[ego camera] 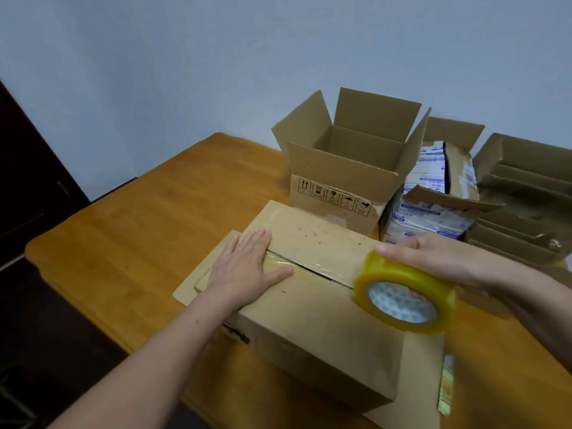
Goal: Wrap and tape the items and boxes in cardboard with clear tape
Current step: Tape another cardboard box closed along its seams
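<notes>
Yellow tape roll (399, 275), one; hands (247, 264) (433, 255), two

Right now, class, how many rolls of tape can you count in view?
1: the yellowish tape roll, held by the right hand at the closed box's right end. More may be hidden.

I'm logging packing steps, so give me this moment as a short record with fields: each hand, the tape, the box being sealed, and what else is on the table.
left hand: flat on the closed box, over the left end of its top seam
right hand: grips the tape roll at the seam's right end
tape: clear strip lies along the seam
seam: a dark gap shows between the flaps
open box: behind, flaps up
packets: white and blue, right of the open box
table: wooden
</notes>
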